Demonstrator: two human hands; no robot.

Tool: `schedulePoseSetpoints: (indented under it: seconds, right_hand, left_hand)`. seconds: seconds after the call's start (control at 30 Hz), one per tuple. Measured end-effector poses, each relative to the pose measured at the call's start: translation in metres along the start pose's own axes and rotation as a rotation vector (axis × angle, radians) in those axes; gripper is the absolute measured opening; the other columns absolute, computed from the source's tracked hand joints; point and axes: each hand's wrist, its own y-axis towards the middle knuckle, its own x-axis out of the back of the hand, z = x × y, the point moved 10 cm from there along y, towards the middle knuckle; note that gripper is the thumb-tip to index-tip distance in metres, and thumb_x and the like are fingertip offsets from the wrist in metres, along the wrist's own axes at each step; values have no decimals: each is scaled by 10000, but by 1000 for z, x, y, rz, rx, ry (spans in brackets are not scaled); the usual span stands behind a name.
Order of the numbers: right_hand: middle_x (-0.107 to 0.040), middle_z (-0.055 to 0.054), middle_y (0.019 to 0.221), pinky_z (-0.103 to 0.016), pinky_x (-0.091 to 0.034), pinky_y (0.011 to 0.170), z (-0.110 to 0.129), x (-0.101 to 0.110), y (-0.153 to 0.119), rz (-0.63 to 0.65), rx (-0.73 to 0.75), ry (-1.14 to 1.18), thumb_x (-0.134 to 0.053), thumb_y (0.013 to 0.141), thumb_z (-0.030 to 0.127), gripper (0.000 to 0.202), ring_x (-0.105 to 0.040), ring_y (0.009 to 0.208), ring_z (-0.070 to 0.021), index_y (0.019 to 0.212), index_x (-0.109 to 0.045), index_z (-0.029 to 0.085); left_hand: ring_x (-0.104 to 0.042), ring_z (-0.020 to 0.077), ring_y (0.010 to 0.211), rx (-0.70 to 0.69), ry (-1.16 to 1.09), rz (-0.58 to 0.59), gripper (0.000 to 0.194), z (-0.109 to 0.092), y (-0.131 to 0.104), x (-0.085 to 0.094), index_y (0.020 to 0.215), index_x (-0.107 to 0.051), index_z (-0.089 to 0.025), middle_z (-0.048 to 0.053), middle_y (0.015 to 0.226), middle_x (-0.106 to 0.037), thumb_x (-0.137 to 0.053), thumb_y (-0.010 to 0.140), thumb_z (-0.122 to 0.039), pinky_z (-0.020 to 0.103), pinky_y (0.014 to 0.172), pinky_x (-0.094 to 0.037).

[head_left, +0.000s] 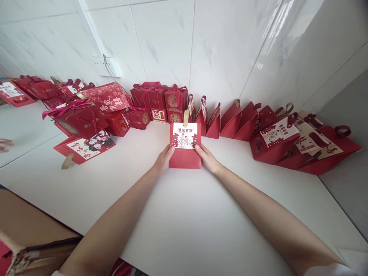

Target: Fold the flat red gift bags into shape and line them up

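Observation:
A red gift box [185,158] with a white printed card and a beige ribbon loop on top stands at the middle of the white table. My left hand [165,157] grips its left side, the thumb on the front edge. On the opposite side my right hand [207,156] holds it the same way, thumb on the front. The other fingers of both hands are mostly hidden at the sides and behind the box. Just behind it, slim red boxes [214,124] stand in a row along the wall.
Red boxes with ribbons [82,119] are grouped at the left, more [287,142] lean together at the right. A socket [107,66] with a cable is on the tiled wall. An open cardboard carton [34,218] sits below the table's left edge. Another person's hand [5,145] shows at far left.

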Motion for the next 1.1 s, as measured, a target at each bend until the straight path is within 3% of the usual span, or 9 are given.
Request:
schedulePoseSetpoints:
  seconds: [0.27,0.4,0.5,0.57,0.67,0.73,0.8,0.97,1.1]
  right_hand:
    - [-600,-69,1393,-446,-434,1106,-6,-1,-1,-79,-73,25,-489,932,667,618,-572,1256,-283,1363,-579,232]
    - [-408,-25,1562,-446,-519,1020,-5,-7,-4,-87,-27,85,-419,955,670,679,-546,1285,-258,1534,-315,332]
    - [-220,-1,1643,-449,-578,928,3,-23,-9,38,47,24,-458,942,655,742,-539,1290,-271,1569,-153,401]
    - [-143,-17,1661,-461,-543,988,10,-29,-13,69,111,-116,-564,910,610,804,-465,1364,-287,1571,-163,386]
    - [-103,-63,1665,-492,-384,1151,21,-24,-16,-32,223,-376,-698,845,542,877,-197,1512,-298,1562,-244,319]
    - [-159,-89,1652,-497,-265,1217,30,-22,-18,-91,308,-481,-719,839,511,846,-133,1529,-288,1541,-308,279]
    - [-280,-107,1613,-487,-226,1234,38,-19,-20,-136,373,-503,-710,857,481,789,-226,1506,-284,1521,-344,262]
    - [-524,-115,1440,-442,-428,1106,45,-14,-24,-209,373,-397,-735,841,453,722,-517,1305,-284,1446,-399,245]
    - [-607,-101,1320,-412,-497,1007,44,-9,-23,-248,326,-331,-761,809,467,648,-603,1162,-268,1337,-458,243]
  left_hand:
    - [-675,300,1081,69,-29,-64,583,3,0,4,1216,-656,-170,117,1220,-701,-603,850,-621,371,899,-542]
    - [-704,296,1015,186,-190,-180,549,12,1,13,1189,-665,-158,119,1146,-732,-599,853,-588,373,841,-574]
    - [-727,278,931,223,-237,-316,535,8,0,28,1243,-621,-213,93,1139,-736,-511,885,-596,376,720,-600]
    - [-738,268,832,249,-238,-294,539,3,0,27,1261,-603,-227,92,1126,-738,-458,900,-600,365,619,-598]
    - [-720,248,636,318,-238,-190,551,-1,-2,17,1256,-605,-207,99,1004,-758,-426,904,-591,309,445,-540]
    - [-701,236,558,366,-241,-140,563,-1,-4,9,1283,-587,-207,92,928,-763,-413,908,-590,280,386,-501]
    - [-700,230,542,413,-243,-95,586,1,-7,2,1309,-569,-196,95,888,-764,-385,917,-591,273,395,-509]
    - [-699,219,544,437,-220,-22,685,9,-11,-12,1358,-542,-190,110,918,-766,-345,906,-666,266,424,-520]
    - [-705,223,561,425,-195,14,792,14,-11,-17,1409,-498,-239,106,1027,-758,-361,846,-778,275,437,-513]
